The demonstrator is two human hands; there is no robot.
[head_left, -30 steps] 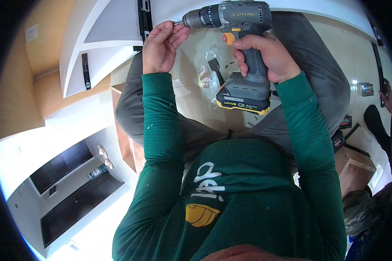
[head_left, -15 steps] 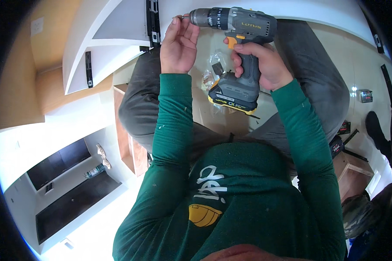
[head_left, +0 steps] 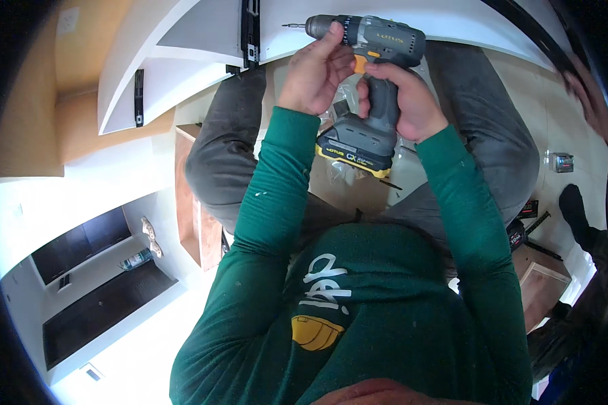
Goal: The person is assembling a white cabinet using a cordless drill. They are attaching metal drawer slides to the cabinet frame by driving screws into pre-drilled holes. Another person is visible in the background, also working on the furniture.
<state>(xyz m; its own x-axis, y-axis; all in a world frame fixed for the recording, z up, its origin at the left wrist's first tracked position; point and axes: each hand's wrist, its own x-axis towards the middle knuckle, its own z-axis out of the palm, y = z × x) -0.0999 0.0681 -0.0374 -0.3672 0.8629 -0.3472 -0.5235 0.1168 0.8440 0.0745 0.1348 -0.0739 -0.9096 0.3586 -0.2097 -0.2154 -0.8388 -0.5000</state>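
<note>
1. Green sleeves (head_left: 287, 175) extend past the bent legs in grey trousers (head_left: 223, 135), so both hands meet in front of the lap, probably to keep the tool within easy sight.
2. The right hand (head_left: 412, 104) is wrapped round the handle of a grey-and-black cordless drill (head_left: 392, 40), index finger by the orange trigger (head_left: 360, 64). This grip seems to bear the weight, including the yellow-edged battery pack (head_left: 355, 152).
3. The left hand (head_left: 321, 74) lays its thumb across the chuck (head_left: 317, 27), fingers loosely curled below; whether it grips or merely steadies, I cannot tell. A slim driver bit (head_left: 294, 25) projects leftward, clear of both hands.
4. Behind the drill, a clear plastic bag (head_left: 348, 90) lies partly hidden on the floor, contents unclear.
5. Beyond stands a white cabinet with a black drawer slide (head_left: 250, 34) on it. The plywood box (head_left: 197, 202) at left does not show its contents.
6. At far right, a co-worker's hand (head_left: 588, 98) is blurred.
7. Farthest, lower left, a wall recess holds a bottle (head_left: 136, 259), too small to judge its filling.
</note>
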